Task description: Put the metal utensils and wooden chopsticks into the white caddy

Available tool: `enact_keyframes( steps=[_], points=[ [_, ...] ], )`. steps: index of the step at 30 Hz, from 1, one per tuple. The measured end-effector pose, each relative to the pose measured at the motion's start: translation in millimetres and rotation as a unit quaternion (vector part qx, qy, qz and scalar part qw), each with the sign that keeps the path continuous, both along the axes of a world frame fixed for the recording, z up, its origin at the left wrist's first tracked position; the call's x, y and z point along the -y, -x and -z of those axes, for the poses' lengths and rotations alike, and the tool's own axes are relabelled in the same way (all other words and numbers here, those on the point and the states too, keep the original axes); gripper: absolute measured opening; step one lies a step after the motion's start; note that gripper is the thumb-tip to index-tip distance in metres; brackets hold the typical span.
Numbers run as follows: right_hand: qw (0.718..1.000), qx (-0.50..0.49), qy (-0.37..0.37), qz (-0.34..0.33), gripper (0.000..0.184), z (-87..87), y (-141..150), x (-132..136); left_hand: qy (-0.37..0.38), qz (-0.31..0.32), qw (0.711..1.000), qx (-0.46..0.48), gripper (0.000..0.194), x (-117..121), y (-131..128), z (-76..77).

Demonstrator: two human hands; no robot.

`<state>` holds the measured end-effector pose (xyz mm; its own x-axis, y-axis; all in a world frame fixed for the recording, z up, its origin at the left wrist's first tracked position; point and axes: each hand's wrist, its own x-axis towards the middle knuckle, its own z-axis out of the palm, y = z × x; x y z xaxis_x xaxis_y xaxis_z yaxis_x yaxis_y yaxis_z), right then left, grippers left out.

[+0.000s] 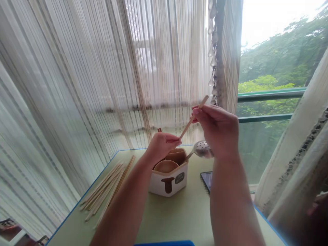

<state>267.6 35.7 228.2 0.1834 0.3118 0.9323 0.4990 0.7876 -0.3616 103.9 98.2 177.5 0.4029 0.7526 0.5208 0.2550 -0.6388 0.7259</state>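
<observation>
A pale wooden chopstick (187, 126) slants up to the right above the utensil holder; whether it is a single stick or a pair pressed together I cannot tell. My right hand (217, 126) pinches its upper part, and the tip sticks out past the fingers. At the lower end, the fingertips of my left hand (164, 145) close round it. Below stands a white and brown utensil holder (156, 186) with compartments, partly hidden by my left hand. A metal slotted spoon (202, 149) leans out of its right side.
Several loose chopsticks (105, 193) lie on the left of the pale green table (176, 218). A phone (206, 179) rests beside my right forearm. The rim of something blue (165, 243) shows at the bottom edge. Sheer curtains (84, 68) hang behind, with a window to the right.
</observation>
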Motion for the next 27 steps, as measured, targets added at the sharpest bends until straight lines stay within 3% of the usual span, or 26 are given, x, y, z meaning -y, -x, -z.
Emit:
enact_keyframes(
  steps=[4,11,17,22,27],
  points=[
    [0.999,0.028,0.016,0.029,0.026,0.8,9,-8,-0.002,-0.02,1.0,-0.008,0.021,-2,5,0.1],
    [0.998,0.04,0.038,0.034,0.03,5.1,22,-17,-0.008,-0.001,1.0,0.023,0.017,-1,10,-4.5],
    [0.998,0.022,0.054,-0.011,0.031,11.5,26,-33,-0.073,-0.116,0.99,0.023,0.019,7,16,-10.2],
    [0.998,0.031,0.052,-0.003,0.03,12.3,28,-34,-0.072,-0.077,0.994,0.026,0.019,11,13,-12.0],
    [0.997,0.024,0.047,0.054,0.03,15.0,34,-38,-0.172,-0.124,0.977,0.012,0.012,3,3,-5.3]
  ],
)
